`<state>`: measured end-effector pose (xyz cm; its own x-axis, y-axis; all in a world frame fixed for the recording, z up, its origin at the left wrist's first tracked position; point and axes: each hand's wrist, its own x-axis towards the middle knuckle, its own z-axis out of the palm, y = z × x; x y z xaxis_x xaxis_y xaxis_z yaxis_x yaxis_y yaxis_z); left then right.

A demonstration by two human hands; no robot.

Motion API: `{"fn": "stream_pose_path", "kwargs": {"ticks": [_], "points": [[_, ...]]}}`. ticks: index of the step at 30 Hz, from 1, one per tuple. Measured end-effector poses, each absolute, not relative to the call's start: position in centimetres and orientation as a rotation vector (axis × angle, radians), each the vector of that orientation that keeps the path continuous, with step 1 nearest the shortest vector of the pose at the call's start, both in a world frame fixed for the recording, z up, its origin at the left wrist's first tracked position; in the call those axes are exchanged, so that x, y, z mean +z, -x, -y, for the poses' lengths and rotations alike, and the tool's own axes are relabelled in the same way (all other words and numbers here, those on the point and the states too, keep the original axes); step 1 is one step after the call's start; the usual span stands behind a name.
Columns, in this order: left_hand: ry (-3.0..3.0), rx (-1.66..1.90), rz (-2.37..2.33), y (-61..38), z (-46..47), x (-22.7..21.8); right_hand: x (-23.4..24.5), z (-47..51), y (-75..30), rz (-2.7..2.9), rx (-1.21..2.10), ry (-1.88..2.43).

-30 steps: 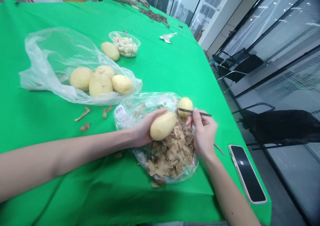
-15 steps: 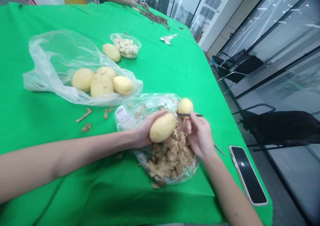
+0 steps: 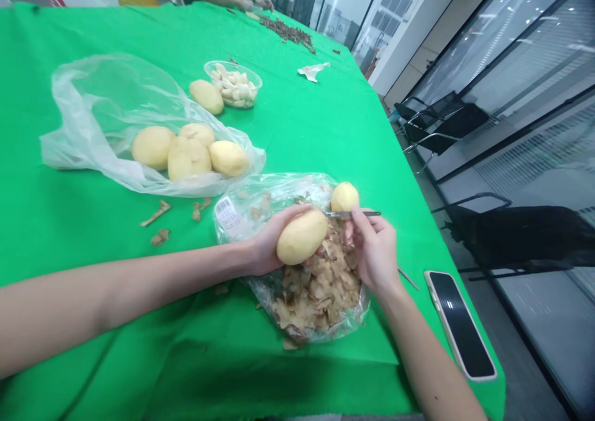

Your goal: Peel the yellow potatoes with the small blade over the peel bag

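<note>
The left hand (image 3: 274, 245) is closed around a large, oval, yellow peeled potato (image 3: 302, 237), held above a clear plastic bag (image 3: 279, 188) with brown peels (image 3: 318, 294) on the green tabletop (image 3: 325, 129). The right hand (image 3: 374, 250) grips a thin black-handled knife (image 3: 360, 213), its blade just beside the potato.

My left hand (image 3: 274, 241) cradles a smooth, peeled yellow potato (image 3: 302, 237), tilted across the palm. My right hand (image 3: 375, 250) pinches a slim paring knife (image 3: 353, 214) level, its blade tip at the potato's upper edge, with a second peeled potato (image 3: 344, 197) just beyond.
</note>
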<state>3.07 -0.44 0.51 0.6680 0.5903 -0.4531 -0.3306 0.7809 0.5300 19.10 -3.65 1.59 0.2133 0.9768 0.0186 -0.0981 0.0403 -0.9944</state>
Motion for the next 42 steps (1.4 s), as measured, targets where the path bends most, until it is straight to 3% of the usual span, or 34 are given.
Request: {"fn": "stream_pose_path", "kwargs": {"ticks": [9,16,42], "points": [[-0.455,0.526,-0.636,-2.9,0.6,0.3,1.4,4.0,-18.9,1.101,1.045,1.128],[-0.468,0.524,-0.6,-2.8,0.5,0.0,0.7,3.9,-19.5,1.106,0.801,1.175],[-0.517,0.529,-0.577,-2.7,0.7,-0.1,1.0,4.4,-17.6,0.916,1.146,1.023]]}}
